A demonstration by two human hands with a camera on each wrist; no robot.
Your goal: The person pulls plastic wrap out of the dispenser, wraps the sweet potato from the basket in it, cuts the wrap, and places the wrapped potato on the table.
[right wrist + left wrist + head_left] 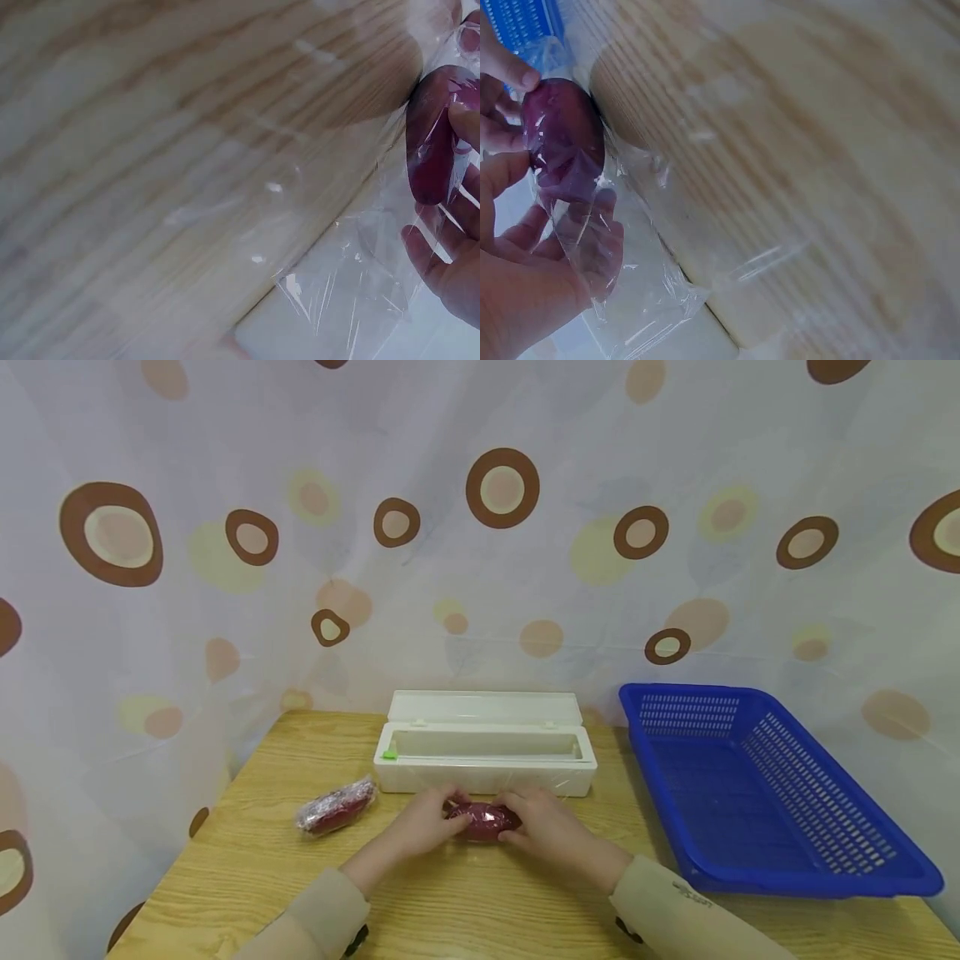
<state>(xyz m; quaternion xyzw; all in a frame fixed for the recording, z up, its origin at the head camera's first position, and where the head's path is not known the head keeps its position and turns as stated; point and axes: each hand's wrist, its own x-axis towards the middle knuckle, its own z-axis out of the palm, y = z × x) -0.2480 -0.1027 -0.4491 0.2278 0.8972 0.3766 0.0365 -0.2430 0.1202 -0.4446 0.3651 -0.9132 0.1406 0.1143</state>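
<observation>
A purple-red sweet potato (pixel 482 822) lies in clear cling film at the table's middle, in front of a white film box. My left hand (pixel 432 818) holds its left end, thumb on the near side and fingers behind. At the other end my right hand (pixel 551 829) grips it the same way. Loose cling film (pixel 656 277) trails from the sweet potato over the left fingers in the left wrist view. In the right wrist view, film also spreads around the right hand (pixel 457 262). A second wrapped sweet potato (pixel 336 808) rests to the left.
The white cling film box (pixel 483 777) stands at the back with its lid up and a green slider (pixel 389 754) at its left end. A blue plastic basket (pixel 727 810) sits on the right of the wooden table (pixel 450 918). A patterned curtain (pixel 450 568) hangs behind.
</observation>
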